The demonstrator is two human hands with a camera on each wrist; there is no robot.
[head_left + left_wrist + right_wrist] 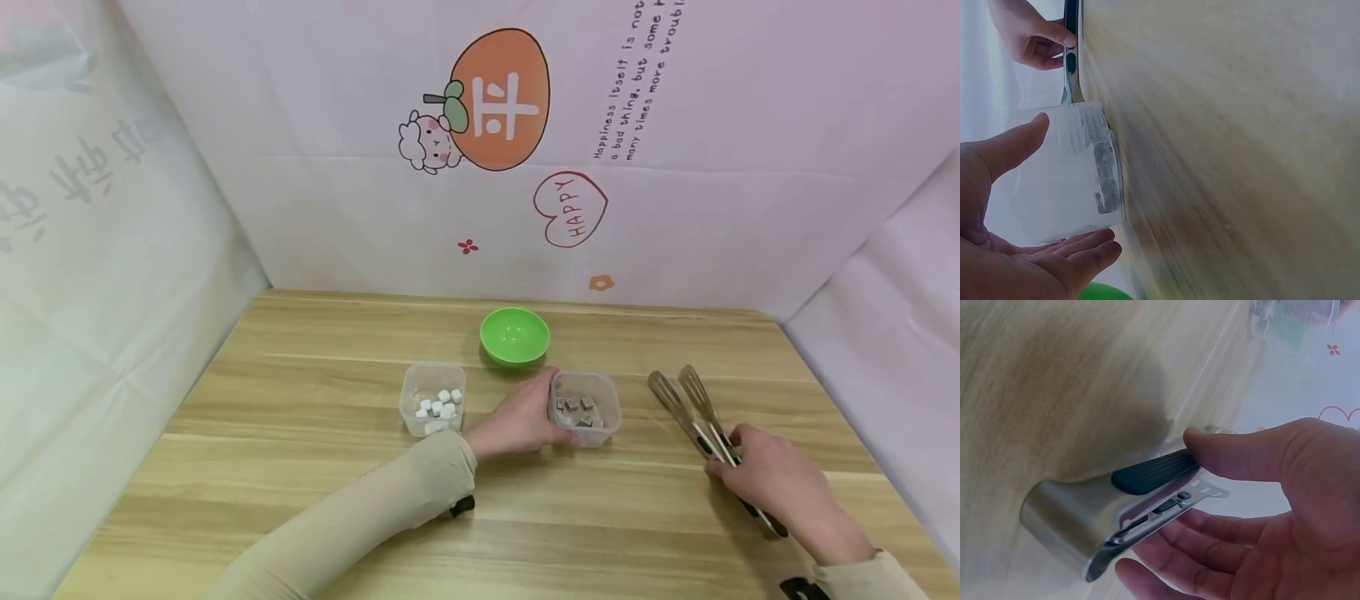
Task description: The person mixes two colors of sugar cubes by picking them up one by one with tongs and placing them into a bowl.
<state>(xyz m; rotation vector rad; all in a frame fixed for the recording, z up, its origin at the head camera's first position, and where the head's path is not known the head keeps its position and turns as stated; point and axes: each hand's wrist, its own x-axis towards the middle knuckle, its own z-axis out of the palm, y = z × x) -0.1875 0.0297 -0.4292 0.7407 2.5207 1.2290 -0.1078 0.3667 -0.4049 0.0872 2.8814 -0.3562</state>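
Observation:
My left hand [521,419] holds a clear plastic container [607,402] by its sides. In the left wrist view the thumb presses one wall and the fingers lie along the opposite one. Several grey cubes [572,405] rest on the container's floor. On the right, my right hand [776,475] grips metal tongs [1063,515] with dark handle pads [1154,472]. The thumb is on one arm and the fingers are at the other. The tongs' two slotted ends point away from me and stand apart.
A second clear container [408,390] with several white cubes [444,397] stands left of the left hand, close to its forearm. Behind the containers sits a green bowl [513,333]. White printed cloth [337,225] borders the wooden table [300,400] at the back and sides.

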